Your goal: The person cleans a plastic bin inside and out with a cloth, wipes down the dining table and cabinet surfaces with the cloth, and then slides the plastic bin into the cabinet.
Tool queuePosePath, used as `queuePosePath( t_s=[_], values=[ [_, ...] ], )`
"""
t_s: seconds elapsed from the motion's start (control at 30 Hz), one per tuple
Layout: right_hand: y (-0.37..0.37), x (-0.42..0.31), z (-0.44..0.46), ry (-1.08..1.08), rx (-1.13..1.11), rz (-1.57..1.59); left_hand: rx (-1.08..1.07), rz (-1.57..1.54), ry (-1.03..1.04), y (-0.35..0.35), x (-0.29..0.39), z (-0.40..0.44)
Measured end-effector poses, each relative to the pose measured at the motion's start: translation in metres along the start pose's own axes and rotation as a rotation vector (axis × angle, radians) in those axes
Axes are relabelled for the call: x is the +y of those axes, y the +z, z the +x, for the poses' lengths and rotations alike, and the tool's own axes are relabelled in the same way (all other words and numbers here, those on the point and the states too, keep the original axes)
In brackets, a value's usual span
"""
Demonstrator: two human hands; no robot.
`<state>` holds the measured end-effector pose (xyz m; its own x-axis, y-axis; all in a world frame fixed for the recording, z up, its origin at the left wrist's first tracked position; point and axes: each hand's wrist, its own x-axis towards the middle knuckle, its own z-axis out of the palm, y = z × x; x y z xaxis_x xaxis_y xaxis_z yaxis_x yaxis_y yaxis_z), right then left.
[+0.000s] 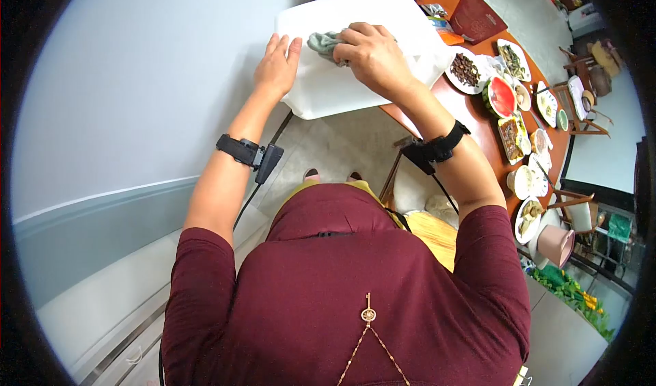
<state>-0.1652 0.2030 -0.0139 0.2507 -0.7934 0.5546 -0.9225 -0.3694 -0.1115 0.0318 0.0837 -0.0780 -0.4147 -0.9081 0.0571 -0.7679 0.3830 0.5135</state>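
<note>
A maroon short-sleeved shirt (328, 270) lies nearest the camera, a thin gold necklace with a key-shaped pendant (369, 315) hanging over its front. Past it both forearms reach forward, each wearing a black strap with a small black device near the wrist.

The grey-green crumpled cloth (321, 43) lies bunched on the white rectangular plastic container (379, 6), between the two hands. The right hand (372, 52) has its fingers bent over the cloth, gripping its right end and pressing it to the container. The left hand (277, 69) rests at the container's left side, fingers straight and thumb spread apart, with nothing in its grasp.

The container sits at the left end of the reddish-brown wooden surface (471, 116), its left part jutting past the surface's edge; what bears that part is hidden. Beside its right corner stands a white plate of dark brown pieces (452, 78). Next to that is a cut red watermelon (502, 97), with more filled dishes ranged along the surface's right edge. A dark red box (476, 17) stands beyond the plate, toward the surface's far end.
</note>
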Motion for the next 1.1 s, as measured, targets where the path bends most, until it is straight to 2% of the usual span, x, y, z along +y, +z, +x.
queuePosePath(
  t_s=[0.2, 0.3, 0.4, 0.47, 0.57, 0.63, 0.7, 0.73, 0.77, 0.83, 0.87, 0.93, 0.97, 1.1],
  values=[
    [-0.014, 0.051, -0.031, 0.093, 0.097, -0.200, 0.016, 0.003, 0.024, 0.002, -0.003, -0.001],
    [-0.037, 0.044, -0.046, 0.022, 0.248, -0.320, 0.050, -0.039, 0.055, 0.003, -0.002, -0.001],
    [-0.036, 0.014, -0.070, -0.086, 0.178, -0.169, 0.014, 0.043, 0.057, 0.003, -0.002, 0.005],
    [-0.012, 0.005, -0.094, -0.210, 0.030, -0.072, 0.009, 0.026, 0.070, 0.004, -0.002, 0.010],
    [0.033, 0.019, -0.120, -0.184, -0.113, -0.022, 0.013, 0.005, 0.084, 0.003, 0.002, 0.009],
    [0.070, 0.053, -0.142, 0.161, -0.189, -0.060, 0.014, 0.005, 0.080, 0.004, 0.003, 0.009],
    [0.105, 0.098, -0.163, 0.413, -0.267, -0.039, 0.023, 0.022, 0.104, 0.006, 0.000, 0.010],
    [0.119, 0.107, -0.172, 0.540, -0.302, -0.081, 0.018, 0.028, 0.093, 0.004, 0.001, 0.009],
    [0.139, 0.112, -0.180, 0.538, -0.307, -0.069, 0.022, 0.009, 0.100, 0.002, 0.004, 0.008],
    [0.164, 0.106, -0.185, 0.833, -0.410, -0.041, 0.025, -0.004, 0.097, 0.004, 0.007, 0.006],
    [0.175, 0.104, -0.187, 0.830, -0.416, -0.031, 0.064, -0.007, 0.103, 0.006, 0.010, 0.005],
    [0.181, 0.077, -0.172, 0.880, -0.650, -0.255, 0.098, -0.005, 0.103, 0.009, 0.007, 0.007],
    [0.194, 0.074, -0.174, 0.850, -0.560, -0.185, 0.092, 0.001, 0.116, 0.009, 0.004, 0.011],
    [0.233, 0.039, -0.167, 0.560, -0.548, 0.070, 0.073, 0.029, 0.083, 0.008, 0.008, 0.014]
  ],
)
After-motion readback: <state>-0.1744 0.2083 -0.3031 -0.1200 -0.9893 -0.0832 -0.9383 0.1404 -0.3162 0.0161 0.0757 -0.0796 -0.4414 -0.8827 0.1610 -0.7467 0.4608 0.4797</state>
